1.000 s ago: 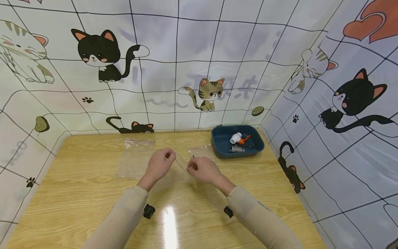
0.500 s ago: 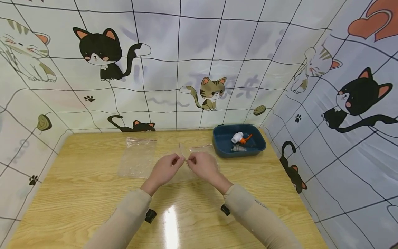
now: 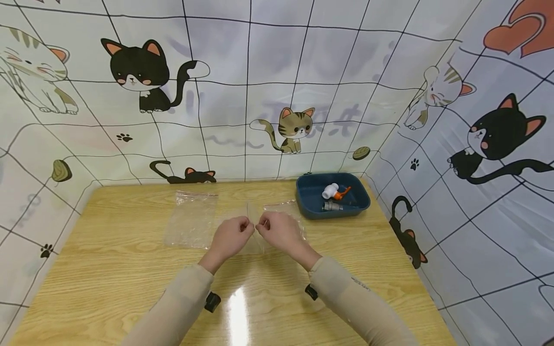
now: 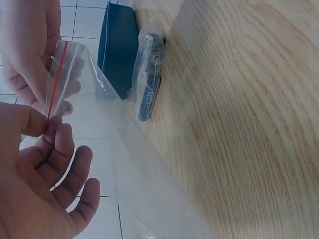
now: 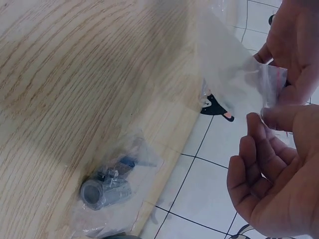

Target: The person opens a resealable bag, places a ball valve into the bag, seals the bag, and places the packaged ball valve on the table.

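Note:
A clear zip bag (image 4: 119,134) with a red line along its zip hangs between my two hands. My left hand (image 3: 231,236) pinches the zip edge between thumb and forefinger, its other fingers loosely curled. Close beside it, my right hand (image 3: 281,232) pinches the same edge, as the right wrist view also shows. No contents can be made out in the held bag. Behind my right hand lies a second clear bag (image 5: 112,189), holding a grey pipe-like fitting and a dark blue part. A third clear zip bag (image 3: 190,223) lies flat to the left.
At the back right of the wooden table (image 3: 130,269) stands a dark blue bin (image 3: 335,215). Inside it are a white valve (image 3: 331,191) with an orange handle and a grey fitting (image 3: 332,206). Cat-printed curtains surround the table's back and sides.
The hands, apart a second ago with the bag's edge stretched between them, have come together at its zip. In the last half second they have shifted slightly toward me.

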Available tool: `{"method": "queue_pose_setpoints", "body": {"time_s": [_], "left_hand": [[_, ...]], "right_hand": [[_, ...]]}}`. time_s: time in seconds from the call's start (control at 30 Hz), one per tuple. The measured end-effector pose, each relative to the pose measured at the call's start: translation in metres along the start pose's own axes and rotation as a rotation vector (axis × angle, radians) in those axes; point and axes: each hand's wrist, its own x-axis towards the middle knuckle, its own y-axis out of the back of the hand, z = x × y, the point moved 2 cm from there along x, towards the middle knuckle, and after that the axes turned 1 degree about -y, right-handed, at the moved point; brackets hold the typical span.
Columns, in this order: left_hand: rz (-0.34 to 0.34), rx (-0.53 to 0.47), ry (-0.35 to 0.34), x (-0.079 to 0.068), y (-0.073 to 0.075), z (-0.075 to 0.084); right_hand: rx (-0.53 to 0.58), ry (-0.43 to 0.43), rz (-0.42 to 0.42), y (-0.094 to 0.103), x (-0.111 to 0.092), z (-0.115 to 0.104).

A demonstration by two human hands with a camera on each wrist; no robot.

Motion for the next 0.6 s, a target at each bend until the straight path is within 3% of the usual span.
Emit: {"method": "queue_pose_setpoints", "body": {"time_s": [0.4, 0.6], "left_hand": [[0.052, 0.005, 0.026, -0.006, 0.013, -0.003], [0.042, 0.005, 0.026, -0.006, 0.017, -0.002]], "right_hand": [[-0.055, -0.113, -0.013, 0.003, 0.01, 0.032], [-0.032, -0.151, -0.054, 0.007, 0.013, 0.039]]}}
